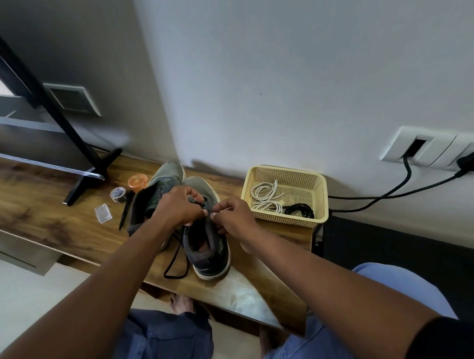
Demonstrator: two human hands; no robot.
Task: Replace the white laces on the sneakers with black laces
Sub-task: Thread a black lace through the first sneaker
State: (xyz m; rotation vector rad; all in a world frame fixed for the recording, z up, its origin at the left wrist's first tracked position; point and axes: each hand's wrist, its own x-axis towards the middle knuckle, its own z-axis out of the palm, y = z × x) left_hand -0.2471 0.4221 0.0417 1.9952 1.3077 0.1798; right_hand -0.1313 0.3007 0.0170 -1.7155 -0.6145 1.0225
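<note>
Two grey sneakers stand side by side on the wooden shelf (39,206). The right sneaker (208,248) is nearer me, heel toward me; the left sneaker (162,187) sits behind my left hand. My left hand (179,208) and my right hand (234,217) meet over the right sneaker's eyelets, both pinching a black lace (176,261) whose loose end trails off the shoe to the shelf's front. A cream basket (319,199) to the right holds coiled white laces (265,198) and another black lace (299,210).
Left of the shoes lie an orange lid (137,181), a small round container (118,194), a clear plastic box (103,214) and a black pen (125,212). A black stand foot (92,178) rests on the shelf. Wall sockets with black cables (407,173) are at right.
</note>
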